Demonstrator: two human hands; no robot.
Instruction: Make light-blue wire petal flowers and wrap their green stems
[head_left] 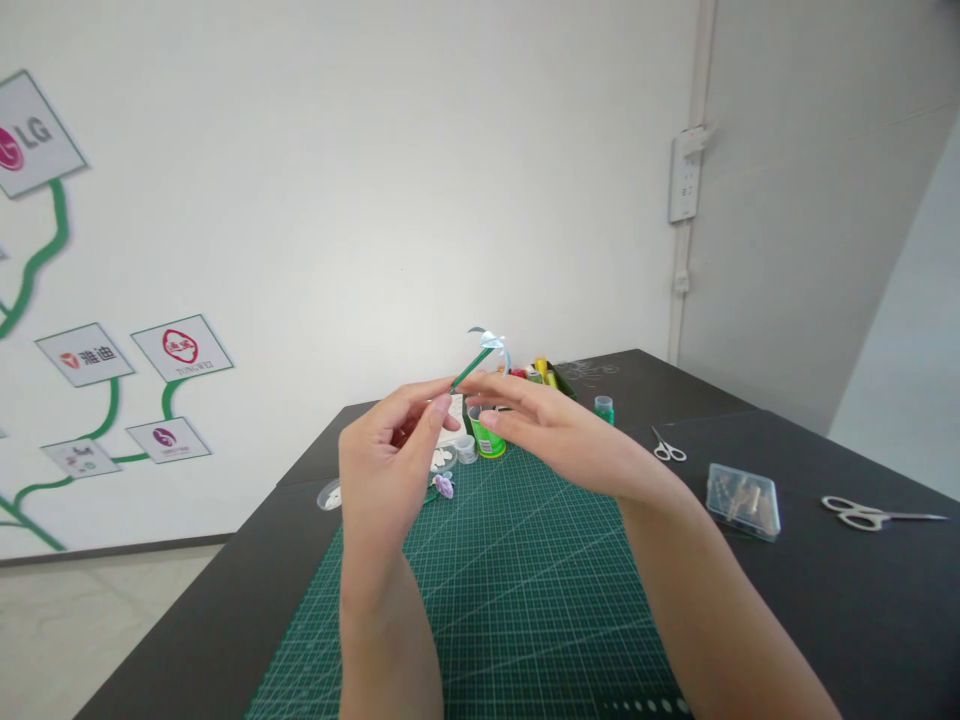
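Observation:
A small pale blue craft flower (491,341) on a green wrapped stem is held up above the mat, tilted toward the upper right. My left hand (391,440) pinches the lower end of this stem between thumb and fingers. Close beside it is my right hand (551,425), its fingers stretched out flat and its fingertips by the stem; whether they touch it I cannot tell. Below the hands a purple flower (443,486) lies on the green cutting mat (525,560).
Behind the hands stand a green can (491,443), a small white tub (466,450) and a green-filled jar (604,409). To the right lie small scissors (667,447), a clear plastic box (744,502) and larger scissors (862,514) on the black table (840,600). A white wall rises beyond.

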